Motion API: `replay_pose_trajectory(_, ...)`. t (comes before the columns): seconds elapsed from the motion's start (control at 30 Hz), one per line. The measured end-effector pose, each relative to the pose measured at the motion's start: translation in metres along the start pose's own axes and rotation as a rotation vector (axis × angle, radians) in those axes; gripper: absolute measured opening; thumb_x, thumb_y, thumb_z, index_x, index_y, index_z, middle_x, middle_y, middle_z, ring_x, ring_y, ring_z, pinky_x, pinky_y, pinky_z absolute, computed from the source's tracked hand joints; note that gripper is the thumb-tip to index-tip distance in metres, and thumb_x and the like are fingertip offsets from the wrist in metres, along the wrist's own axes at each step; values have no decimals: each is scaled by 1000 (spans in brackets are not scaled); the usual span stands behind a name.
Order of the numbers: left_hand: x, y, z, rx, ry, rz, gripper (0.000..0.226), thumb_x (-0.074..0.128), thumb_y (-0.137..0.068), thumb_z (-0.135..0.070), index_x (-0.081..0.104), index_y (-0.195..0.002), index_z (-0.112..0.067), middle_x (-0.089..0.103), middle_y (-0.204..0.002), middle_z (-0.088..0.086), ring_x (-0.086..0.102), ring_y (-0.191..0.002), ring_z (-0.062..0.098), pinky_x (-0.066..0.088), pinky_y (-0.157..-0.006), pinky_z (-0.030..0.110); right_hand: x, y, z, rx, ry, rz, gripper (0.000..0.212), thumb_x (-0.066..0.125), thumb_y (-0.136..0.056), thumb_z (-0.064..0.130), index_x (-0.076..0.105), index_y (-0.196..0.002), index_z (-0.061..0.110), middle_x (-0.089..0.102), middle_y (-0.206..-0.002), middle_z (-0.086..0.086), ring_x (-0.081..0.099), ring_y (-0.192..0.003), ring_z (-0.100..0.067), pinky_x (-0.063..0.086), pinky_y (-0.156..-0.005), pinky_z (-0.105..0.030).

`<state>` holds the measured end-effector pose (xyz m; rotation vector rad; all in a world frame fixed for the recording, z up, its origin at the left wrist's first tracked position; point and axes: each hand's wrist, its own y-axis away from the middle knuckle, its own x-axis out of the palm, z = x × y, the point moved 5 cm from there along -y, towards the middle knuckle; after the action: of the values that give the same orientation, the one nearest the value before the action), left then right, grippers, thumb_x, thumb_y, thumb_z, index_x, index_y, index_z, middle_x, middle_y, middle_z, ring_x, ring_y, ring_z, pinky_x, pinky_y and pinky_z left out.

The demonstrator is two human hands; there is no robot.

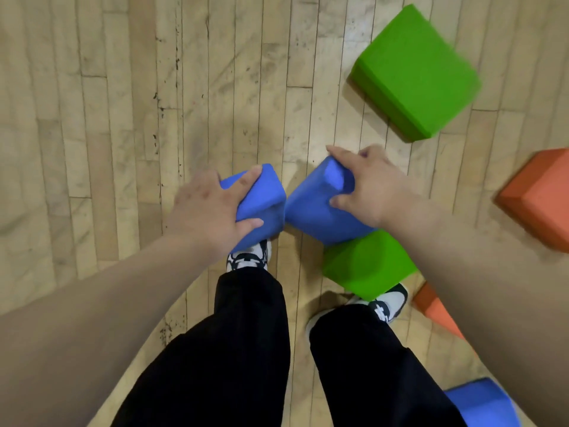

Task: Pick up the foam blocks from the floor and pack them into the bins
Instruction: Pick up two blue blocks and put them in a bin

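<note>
Head view. Left grip clamps left blue block; right grip clamps right blue block. Both held off floor, just left of near green block. One each, probably to save trips. Bins unseen.

We see through one wide-angle head camera. It faces almost straight down onto the pale wooden plank floor directly below us.
</note>
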<state>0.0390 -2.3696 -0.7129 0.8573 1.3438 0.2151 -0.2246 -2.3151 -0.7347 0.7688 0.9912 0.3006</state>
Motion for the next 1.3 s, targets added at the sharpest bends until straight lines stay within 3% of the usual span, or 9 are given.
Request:
replay_pose_trajectory(0.1, -22, 26, -8, -50, 48, 84, 85, 47, -85, -81, 2, -154, -59, 30, -107, -1, 41, -92, 20, 47, -87, 39, 7, 77, 7, 58, -18, -37, 91, 70, -82, 56, 19, -157, 52, 48, -139, -4, 47, -125, -32, 46, -100, -48)
replay_pose_trajectory(0.2, -63, 69, -28, 43, -12, 105, 86, 45, -84, -83, 0, -153, -59, 34, -107, -1, 46, -94, 21, 48, -84, 38, -4, 172, 12, 165, -269, -194, 87, 73, -83, 52, 27, -157, 49, 51, -127, -5, 49, -117, -31, 44, -102, -47)
replay_pose_trajectory(0.33, -136, 150, -76, 292, -202, 91, 87, 39, -87, -82, -4, -157, -52, 45, -120, 1, 50, -110, 27, 46, -93, 41, -23, 316, 29, 399, -538, -248, 85, 71, -86, 52, 23, -156, 54, 38, -123, 6, 45, -117, -15, 40, -93, -31)
replay_pose_trajectory(0.5, -204, 273, -141, 693, -439, 90, 88, 27, -82, -82, 0, -158, -48, 49, -118, 3, 53, -107, 28, 47, -87, 42, -16, 474, 63, 650, -642, -231, 84, 64, -91, 52, 15, -159, 48, 41, -142, 1, 53, -123, -26, 44, -95, -36)
replay_pose_trajectory(0.63, -214, 360, -171, 954, -567, 53, 89, 32, -81, -82, 7, -159, -47, 52, -115, 3, 53, -101, 28, 46, -82, 43, 6, 574, 96, 787, -756, -314, 84, 63, -91, 51, 15, -160, 47, 45, -139, 3, 53, -121, -25, 45, -93, -35)
replay_pose_trajectory(0.87, -190, 503, -192, 1222, -705, -4, 87, 37, -81, -82, 12, -157, -48, 50, -110, -1, 52, -95, 25, 47, -78, 42, 86, 713, 153, 990, -963, -407, 80, 56, -93, 53, 8, -158, 52, 42, -137, 8, 53, -117, -21, 46, -84, -33)
replay_pose_trajectory(0.97, -158, 578, -192, 1293, -767, -9, 87, 39, -85, -81, 3, -158, -49, 47, -115, -2, 51, -103, 24, 47, -86, 42, 137, 778, 181, 1062, -996, -498, 80, 55, -94, 53, 7, -158, 52, 37, -148, 8, 47, -130, -21, 44, -91, -34)
replay_pose_trajectory(1.1, -99, 707, -186, 1434, -817, -57, 86, 41, -85, -81, 10, -158, -48, 50, -116, 1, 54, -103, 27, 45, -83, 40, 229, 892, 216, 1124, -1098, -633, 84, 60, -92, 53, 10, -159, 51, 41, -149, 3, 46, -132, -22, 42, -94, -37)
replay_pose_trajectory(1.3, 13, 954, -201, 1860, -868, -9, 84, 43, -88, -78, 6, -158, -49, 49, -125, 4, 52, -116, 30, 44, -87, 40, 358, 1153, 302, 1413, -1252, -827, 88, 75, -85, 48, 26, -159, 46, 35, -162, 11, 32, -148, -13, 30, -113, -28)
